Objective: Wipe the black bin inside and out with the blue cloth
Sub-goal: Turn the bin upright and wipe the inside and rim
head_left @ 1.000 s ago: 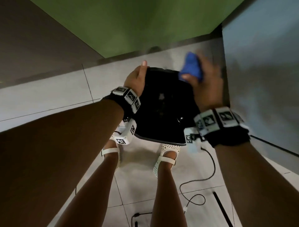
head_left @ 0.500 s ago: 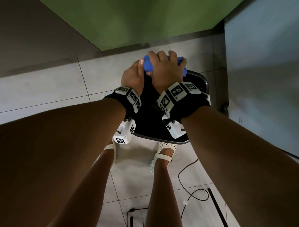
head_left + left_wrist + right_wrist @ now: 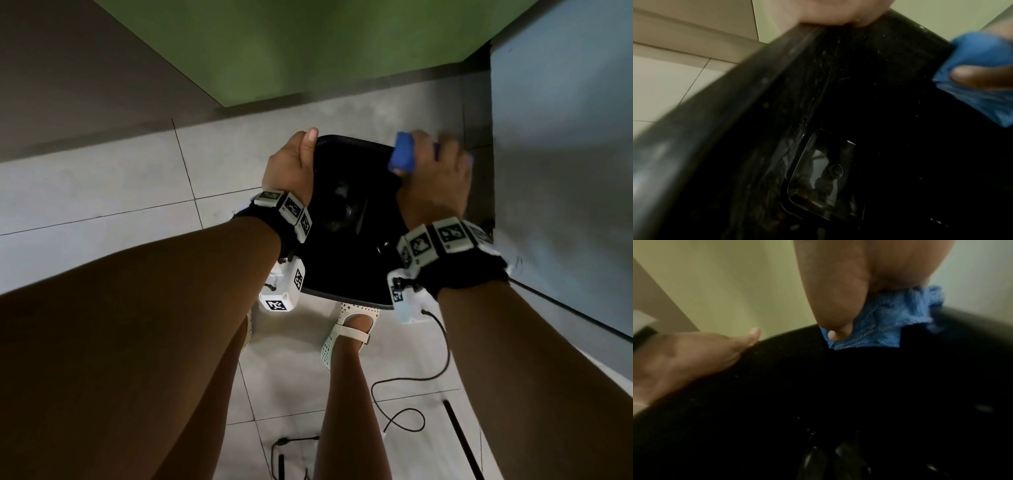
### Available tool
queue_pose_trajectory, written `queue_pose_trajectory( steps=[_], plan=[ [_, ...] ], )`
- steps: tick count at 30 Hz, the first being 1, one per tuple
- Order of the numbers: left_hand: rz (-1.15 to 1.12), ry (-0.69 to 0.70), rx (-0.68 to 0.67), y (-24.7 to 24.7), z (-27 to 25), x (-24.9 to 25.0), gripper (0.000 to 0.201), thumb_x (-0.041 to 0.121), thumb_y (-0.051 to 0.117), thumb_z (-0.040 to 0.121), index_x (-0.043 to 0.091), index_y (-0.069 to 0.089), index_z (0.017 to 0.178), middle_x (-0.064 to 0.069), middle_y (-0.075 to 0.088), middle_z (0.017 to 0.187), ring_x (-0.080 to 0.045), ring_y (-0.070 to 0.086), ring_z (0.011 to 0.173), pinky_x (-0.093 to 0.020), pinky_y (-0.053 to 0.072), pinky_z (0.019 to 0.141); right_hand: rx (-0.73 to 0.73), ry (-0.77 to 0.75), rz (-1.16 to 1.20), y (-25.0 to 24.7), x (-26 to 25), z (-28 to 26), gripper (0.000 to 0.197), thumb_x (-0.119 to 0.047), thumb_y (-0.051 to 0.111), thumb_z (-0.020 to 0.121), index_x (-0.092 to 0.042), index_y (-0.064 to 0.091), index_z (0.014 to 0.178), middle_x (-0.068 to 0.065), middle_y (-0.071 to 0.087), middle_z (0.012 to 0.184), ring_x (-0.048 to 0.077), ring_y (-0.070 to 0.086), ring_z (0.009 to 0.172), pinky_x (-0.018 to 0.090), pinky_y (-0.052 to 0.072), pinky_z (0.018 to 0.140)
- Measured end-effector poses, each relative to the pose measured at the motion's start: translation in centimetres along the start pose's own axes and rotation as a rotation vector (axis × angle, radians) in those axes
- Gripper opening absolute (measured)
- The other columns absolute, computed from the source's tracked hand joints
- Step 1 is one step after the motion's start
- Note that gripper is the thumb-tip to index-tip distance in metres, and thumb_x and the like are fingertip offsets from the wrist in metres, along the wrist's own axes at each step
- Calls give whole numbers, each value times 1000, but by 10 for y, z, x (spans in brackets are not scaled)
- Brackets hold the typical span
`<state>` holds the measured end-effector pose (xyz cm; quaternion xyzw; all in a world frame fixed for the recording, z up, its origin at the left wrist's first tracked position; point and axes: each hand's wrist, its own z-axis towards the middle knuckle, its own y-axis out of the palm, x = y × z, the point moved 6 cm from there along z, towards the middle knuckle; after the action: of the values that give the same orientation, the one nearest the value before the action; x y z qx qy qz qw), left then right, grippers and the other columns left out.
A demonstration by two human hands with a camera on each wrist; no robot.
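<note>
The black bin (image 3: 346, 240) is held up in front of my legs, its open mouth facing me. My left hand (image 3: 294, 164) grips its far left rim, thumb lying along the edge (image 3: 748, 339). My right hand (image 3: 435, 174) holds the bunched blue cloth (image 3: 402, 156) over the far right corner of the rim. In the right wrist view the thumb pins the cloth (image 3: 879, 326) against the inner wall. The left wrist view shows the bin's glossy inside (image 3: 818, 170) and the cloth (image 3: 978, 73) at the right edge.
A green wall (image 3: 291, 44) stands ahead and a grey-blue panel (image 3: 561, 171) close on the right. The floor is pale tile (image 3: 102, 192). A black cable (image 3: 411, 394) loops on the floor by my right foot in a white sandal (image 3: 349, 329).
My right hand with the cloth has slid along the far rim from beside the left hand back to the right corner. The left hand keeps its grip.
</note>
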<state>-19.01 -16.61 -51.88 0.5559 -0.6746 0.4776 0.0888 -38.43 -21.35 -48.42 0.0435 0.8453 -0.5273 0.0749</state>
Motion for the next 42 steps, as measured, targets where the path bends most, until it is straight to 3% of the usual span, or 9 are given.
queue_pose_trajectory(
  steps=[4,11,17,24,27,30,35,40,42],
  plan=[
    [24,3,14,-2,-2,4,43,40,27,99,9,57,94,-3,56,77,-19,50,74,-22,33,64,-61,36,76,-1,14,5,51,-24,55,88,-16,36,135,16,39,133,37,40,117,46,37,95],
    [55,-123,46,-12,-38,-23,34,43,28,98,16,45,89,1,51,70,-28,53,78,-24,29,63,-217,-295,40,-5,-21,33,52,-22,63,84,-24,43,133,9,46,132,37,40,119,45,36,99],
    [350,193,-221,-1,-17,19,39,37,26,100,19,48,127,-15,64,115,-33,58,106,-32,41,82,-264,-408,-49,-1,-54,30,62,-43,63,81,-29,38,137,4,39,138,30,30,129,44,27,104],
    [476,226,-369,8,-9,16,41,48,28,96,22,53,114,-8,65,95,-31,60,94,-31,42,77,-151,-401,-70,2,-53,23,59,-53,51,82,-29,41,135,7,47,130,30,38,121,42,28,101],
    [444,182,-353,7,-9,15,42,52,28,95,24,56,107,-5,65,92,-29,60,91,-33,45,80,-70,-219,50,-5,-25,21,55,-52,44,87,-21,43,132,12,51,128,28,38,126,46,23,107],
    [395,134,-370,8,-12,15,42,53,28,95,26,57,111,-4,67,100,-26,60,96,-37,48,90,-107,8,257,0,12,11,48,-48,43,93,-10,46,122,17,58,115,34,53,108,38,39,88],
    [424,149,-385,12,-14,14,40,50,24,96,30,51,119,-4,67,101,-26,61,96,-38,48,89,-24,84,274,4,3,13,52,-47,40,95,-1,46,119,18,51,121,36,51,108,40,42,85],
    [402,125,-335,10,-15,10,38,46,23,97,27,48,120,-9,66,99,-32,59,94,-38,48,84,-64,-120,65,1,-36,27,55,-49,28,97,-27,16,146,10,40,137,35,43,117,48,41,92],
    [375,89,-272,6,-17,7,41,46,23,98,25,49,120,-11,67,100,-33,60,94,-38,48,84,-59,-158,14,2,-42,29,52,-49,28,97,-31,18,145,9,40,137,35,43,116,49,41,90]
  ],
)
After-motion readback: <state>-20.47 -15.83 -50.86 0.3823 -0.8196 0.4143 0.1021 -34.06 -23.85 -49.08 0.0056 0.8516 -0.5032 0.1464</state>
